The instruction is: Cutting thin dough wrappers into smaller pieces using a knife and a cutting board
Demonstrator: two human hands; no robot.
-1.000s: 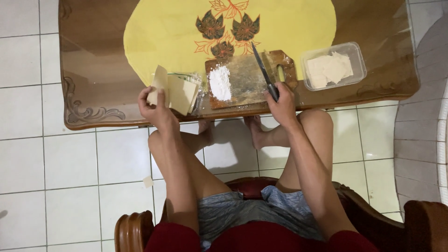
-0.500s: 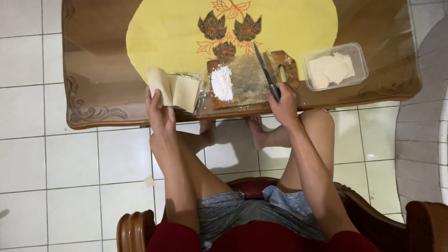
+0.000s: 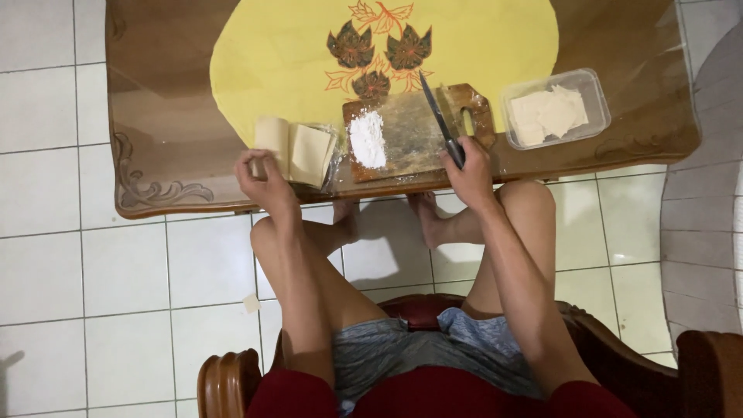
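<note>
The left hand (image 3: 261, 176) covers the near end of the pale dough roll (image 3: 272, 145), so how the fingers grip it cannot be told. The clear wrap (image 3: 334, 159) just beyond those fingers is too faint to trace its edge. The right hand (image 3: 467, 172) hides the knife (image 3: 438, 116) handle; only the blade shows past the fingertips. Whether the blade touches the cutting board (image 3: 418, 131) cannot be told. The table (image 3: 155, 116) is cut off at the top edge, as is the yellow mat (image 3: 255, 70). The chair (image 3: 224, 383) and the person's lap run off the bottom edge.
</note>
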